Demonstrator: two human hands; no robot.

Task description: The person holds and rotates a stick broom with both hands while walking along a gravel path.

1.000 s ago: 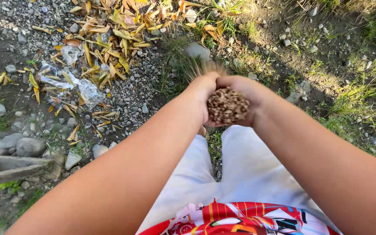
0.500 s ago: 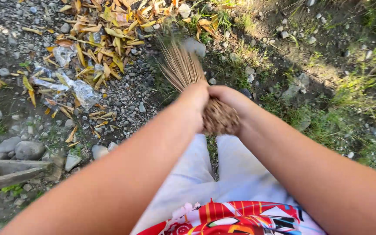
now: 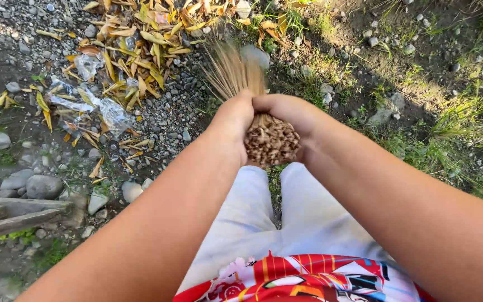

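Stick broom (image 3: 271, 140) sat between both hands, cut butt end facing the camera. Left hand (image 3: 231, 120) and right hand (image 3: 289, 112) were both wrapped shut around the bundle, side by side and touching. Bristles fanned out beyond the fingers, blurred, over gravel near a pile of yellow dry leaves (image 3: 141, 45). Broom: thin tan-brown sticks, tightly packed.

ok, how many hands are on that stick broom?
2. The left hand and right hand both wrap the stick broom near its cut end, side by side, above the white trousers.
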